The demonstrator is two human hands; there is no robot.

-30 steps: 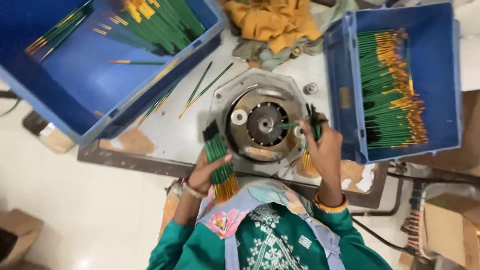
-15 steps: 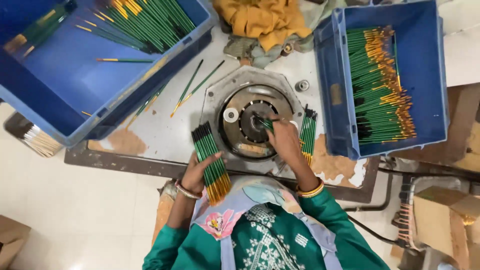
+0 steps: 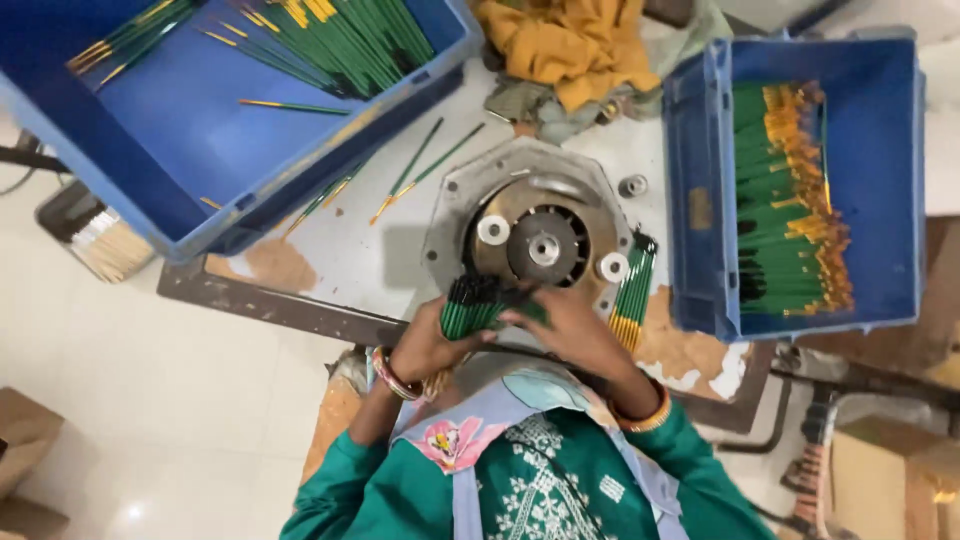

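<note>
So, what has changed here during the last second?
The right hand left the round metal fixture and came back to the bundle of green sticks, which the left hand holds. Both blue crates and the small bundle beside the fixture stayed put.

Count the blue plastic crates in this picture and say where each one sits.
2. One blue crate sits at the upper left, holding loose green brushes. The other crate sits at the right, with green brushes stacked in rows. None seems hidden.

A small workshop: worn metal bench [image 3: 330,270], round machine fixture [image 3: 535,240], blue crates [image 3: 880,180] of green-handled brushes [image 3: 780,200].
</note>
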